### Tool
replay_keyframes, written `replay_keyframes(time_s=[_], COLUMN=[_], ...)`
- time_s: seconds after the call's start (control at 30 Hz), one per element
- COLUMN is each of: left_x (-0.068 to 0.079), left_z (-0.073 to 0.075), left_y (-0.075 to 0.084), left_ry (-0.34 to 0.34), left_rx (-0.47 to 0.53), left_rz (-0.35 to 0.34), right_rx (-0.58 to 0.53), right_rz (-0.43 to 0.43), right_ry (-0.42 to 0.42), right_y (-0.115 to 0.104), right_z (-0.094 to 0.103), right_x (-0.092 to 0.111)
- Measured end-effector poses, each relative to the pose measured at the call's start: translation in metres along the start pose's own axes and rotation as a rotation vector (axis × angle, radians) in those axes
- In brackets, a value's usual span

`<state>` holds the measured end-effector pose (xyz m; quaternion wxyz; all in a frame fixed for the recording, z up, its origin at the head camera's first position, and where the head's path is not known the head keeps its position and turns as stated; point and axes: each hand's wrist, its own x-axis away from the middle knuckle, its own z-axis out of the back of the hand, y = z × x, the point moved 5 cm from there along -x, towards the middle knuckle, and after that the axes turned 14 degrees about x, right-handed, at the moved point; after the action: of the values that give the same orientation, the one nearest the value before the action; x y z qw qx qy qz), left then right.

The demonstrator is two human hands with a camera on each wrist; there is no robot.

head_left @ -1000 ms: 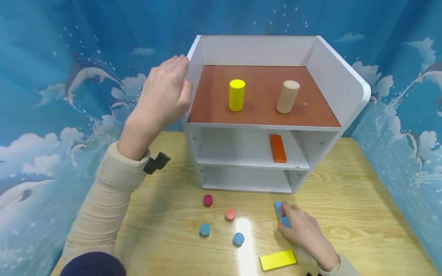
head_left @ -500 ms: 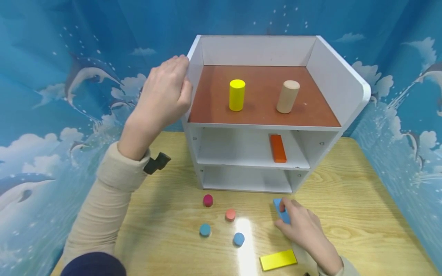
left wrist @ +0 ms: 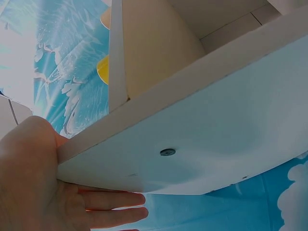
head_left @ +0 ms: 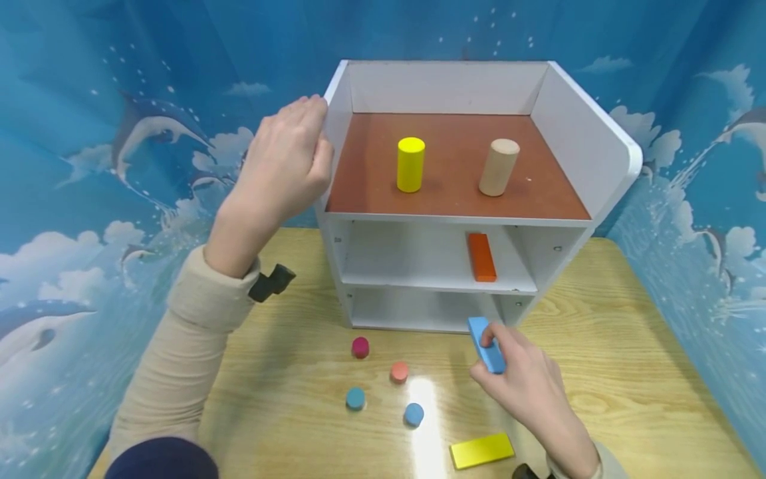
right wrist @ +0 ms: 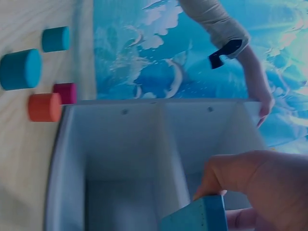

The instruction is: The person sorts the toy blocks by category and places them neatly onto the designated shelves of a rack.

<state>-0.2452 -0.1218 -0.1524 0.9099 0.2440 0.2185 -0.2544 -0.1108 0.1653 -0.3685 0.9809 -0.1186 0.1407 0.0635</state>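
In the head view my right hand (head_left: 526,382) pinches a flat blue block (head_left: 491,352) between thumb and fingers, raised in front of the shelf's bottom opening. The right wrist view shows this blue block (right wrist: 199,215) close before the compartments. My left hand (head_left: 278,159) grips the left side panel of the small white shelf (head_left: 586,126). In the left wrist view the panel edge (left wrist: 120,120) runs between the thumb and fingers of this left hand (left wrist: 43,178); two fingers stretch along the outer face.
A yellow cylinder (head_left: 410,166) and a plain wooden cylinder (head_left: 499,167) stand on the brown top. An orange-red block (head_left: 481,257) lies on the middle shelf. Several small discs, among them a magenta one (head_left: 360,347), and a yellow block (head_left: 482,451) lie on the wooden table (head_left: 287,346).
My right hand has lifted the blue block off the table and moved it up and forward to the shelf's front. My left hand has stayed on the side panel.
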Motion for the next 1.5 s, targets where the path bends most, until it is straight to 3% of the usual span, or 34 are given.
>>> replay_keyframes(time_s=[0.17,0.4,0.73,0.93,1.3,1.5], left_x=[0.0,0.0,-0.001,-0.001,0.0,0.0], left_z=[0.0,0.001,0.0,0.0,-0.001,0.0], left_y=[0.0,0.0,0.0,0.0,0.0,-0.001], left_ry=[0.001,0.003,0.014,0.009,0.006,0.002], left_rx=[0.002,0.0,-0.004,-0.014,-0.025,-0.033], left_rz=[-0.003,-0.006,-0.014,-0.002,0.012,0.022], right_rx=[-0.02,-0.043,-0.059,-0.043,0.052,0.063], right_rz=[0.032,0.058,0.048,0.012,-0.031,-0.013], right_ry=[0.121,0.208,0.315,0.309,0.178,0.208], right_y=[-0.012,-0.026,-0.039,-0.044,-0.053,-0.058], right_z=[0.018,0.034,0.037,0.029,0.002,-0.01], right_x=[-0.01,-0.029,-0.068,-0.091,-0.122,-0.129])
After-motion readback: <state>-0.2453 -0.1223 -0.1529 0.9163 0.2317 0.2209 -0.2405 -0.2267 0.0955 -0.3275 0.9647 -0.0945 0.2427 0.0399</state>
